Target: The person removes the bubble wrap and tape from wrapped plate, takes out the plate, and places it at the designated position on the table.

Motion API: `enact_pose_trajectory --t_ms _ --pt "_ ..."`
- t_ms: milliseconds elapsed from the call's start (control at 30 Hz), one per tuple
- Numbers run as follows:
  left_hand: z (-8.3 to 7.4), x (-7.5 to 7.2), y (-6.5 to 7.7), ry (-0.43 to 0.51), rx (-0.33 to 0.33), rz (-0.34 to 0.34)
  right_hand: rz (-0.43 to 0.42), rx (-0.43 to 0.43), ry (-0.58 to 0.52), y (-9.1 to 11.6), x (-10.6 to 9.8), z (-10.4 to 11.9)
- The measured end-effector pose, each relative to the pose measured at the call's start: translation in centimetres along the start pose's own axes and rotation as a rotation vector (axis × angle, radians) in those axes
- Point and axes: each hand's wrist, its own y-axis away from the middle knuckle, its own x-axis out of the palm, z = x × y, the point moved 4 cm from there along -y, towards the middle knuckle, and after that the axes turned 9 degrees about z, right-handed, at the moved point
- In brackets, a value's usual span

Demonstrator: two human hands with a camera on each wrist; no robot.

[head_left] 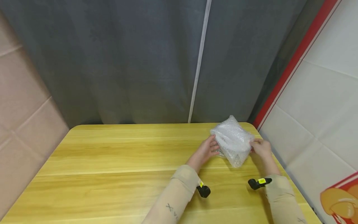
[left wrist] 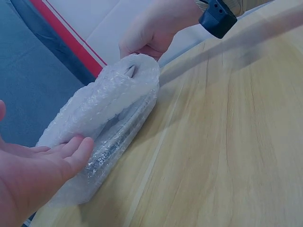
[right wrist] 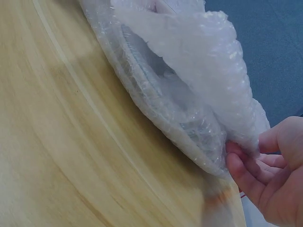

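Observation:
A bubble-wrap package [head_left: 232, 138] lies tilted near the back right of the table, its clear, bubbly layers gaping along the side facing me. Something greyish is partly visible inside; I cannot tell its kind. My left hand [head_left: 205, 150] is at the package's left side. In the left wrist view, its fingers [left wrist: 78, 150] reach fairly straight against the upper layer, with the thumb apart. On the other side, my right hand [head_left: 262, 148] pinches the edge of the wrap between thumb and fingers, which the right wrist view shows closely at the wrap's corner [right wrist: 246, 137].
The wooden table [head_left: 112, 168] ends at a dark grey curtain [head_left: 126, 62] behind the package. A white wall panel [head_left: 316, 115] with a red border stands close on the right, and a pale panel [head_left: 25, 102] on the left. Each wrist carries a small black camera [head_left: 203, 190].

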Motion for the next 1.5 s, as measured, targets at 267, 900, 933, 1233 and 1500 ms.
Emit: enact_pose_trajectory --t_ms 267,900,933,1233,1500 --pt "0.0 -0.2 -0.1 0.022 -0.005 -0.002 -0.019 -0.015 0.018 0.6 -0.1 0.6" --pt "-0.1 -0.6 -0.1 0.081 0.036 -0.024 -0.016 -0.04 -0.029 1.9 -0.3 1.9" --pt "-0.1 -0.7 -0.1 0.083 0.038 -0.028 -0.017 -0.045 -0.029 2.0 -0.3 2.0" --pt "-0.7 -0.9 0.6 0.043 0.1 -0.016 -0.03 -0.087 -0.118 3.0 0.3 3.2" --pt "-0.6 -1.6 0.8 0.031 0.086 -0.06 -0.037 -0.094 -0.061 3.8 0.9 4.1"
